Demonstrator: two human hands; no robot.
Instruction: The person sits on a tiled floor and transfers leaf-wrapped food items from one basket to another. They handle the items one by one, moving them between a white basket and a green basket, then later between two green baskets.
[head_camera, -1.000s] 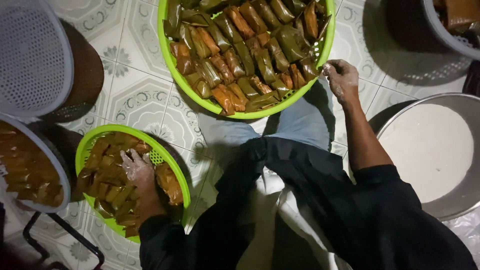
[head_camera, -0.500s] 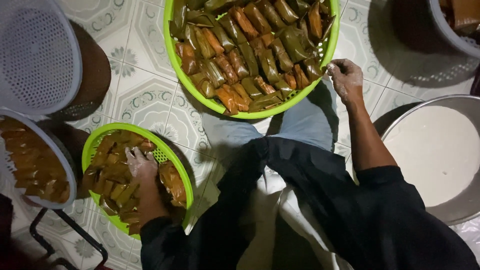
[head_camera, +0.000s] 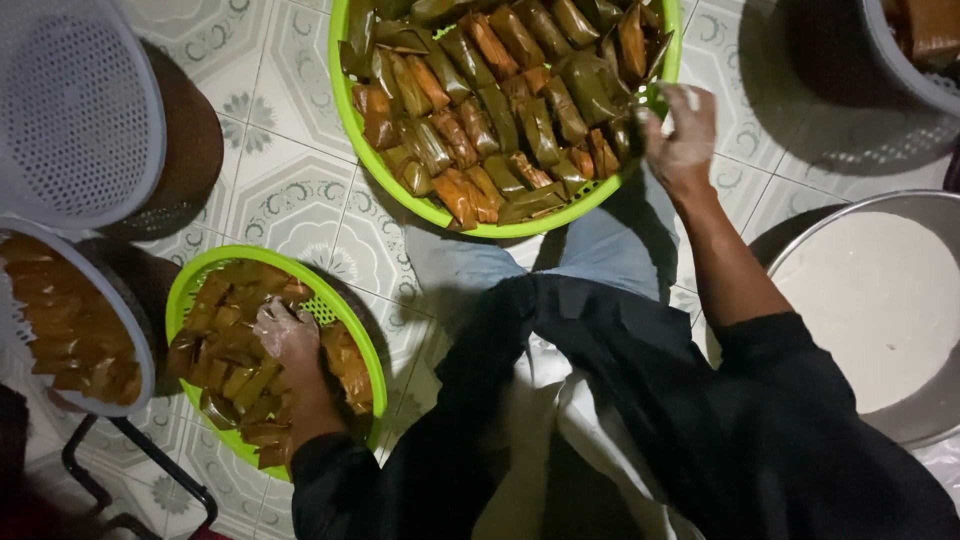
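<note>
My left hand (head_camera: 285, 335), in a thin clear glove, rests inside a small green basket (head_camera: 190, 285) full of brown and green leaf-wrapped packets (head_camera: 235, 375). Its fingers curl down among them, and I cannot see whether they grip one. My right hand (head_camera: 680, 130), also gloved, reaches to the near right rim of a large green basket (head_camera: 440, 215). Its fingers close over the rim beside the packed rows of wrapped packets (head_camera: 500, 110). My dark sleeves and my knee in blue trousers (head_camera: 610, 250) lie between the two baskets.
A grey perforated basket (head_camera: 70, 110) sits upside down at the far left, with another grey basket of orange-brown pieces (head_camera: 60, 320) below it. A big metal pot of white batter (head_camera: 880, 300) stands on the right. A grey tub (head_camera: 910, 60) is at the top right. The floor is patterned tile (head_camera: 290, 190).
My right hand has moved from beside the large basket up onto its rim. My left hand has stayed in the small basket, shifting only slightly.
</note>
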